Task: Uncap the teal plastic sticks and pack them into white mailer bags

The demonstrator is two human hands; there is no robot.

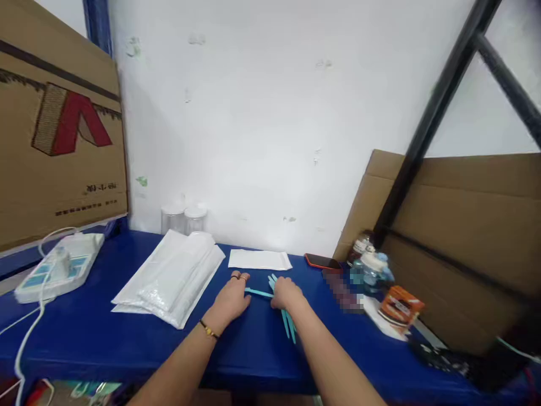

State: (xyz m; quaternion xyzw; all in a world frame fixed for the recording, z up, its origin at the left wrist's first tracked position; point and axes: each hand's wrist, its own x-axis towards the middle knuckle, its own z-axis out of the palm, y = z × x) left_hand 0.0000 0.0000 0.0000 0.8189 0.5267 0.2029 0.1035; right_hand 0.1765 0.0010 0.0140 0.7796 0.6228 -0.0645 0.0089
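Several slim, light-teal plastic sticks (288, 327) are bunched in my right hand (286, 294), whose fingers are closed round them. Their ends stick out above and below the hand, and their exact kind is too small to tell. One more teal stick (260, 292) lies crosswise between my two hands, its right end running under the right fingers. My left hand (231, 300) is low over the blue table, thumb and index finger apart, beside that stick's left tip. Just beyond the hands lies a flat white packet (260, 260).
White plastic mailer bags (177, 276) are stacked at left, by a power strip (63, 268) with cables. Two clear jars (173, 220) stand against the wall. On the right are a phone (323, 261), a blue bottle (372, 273) and an orange box (400, 307) on the blue table (249, 355).
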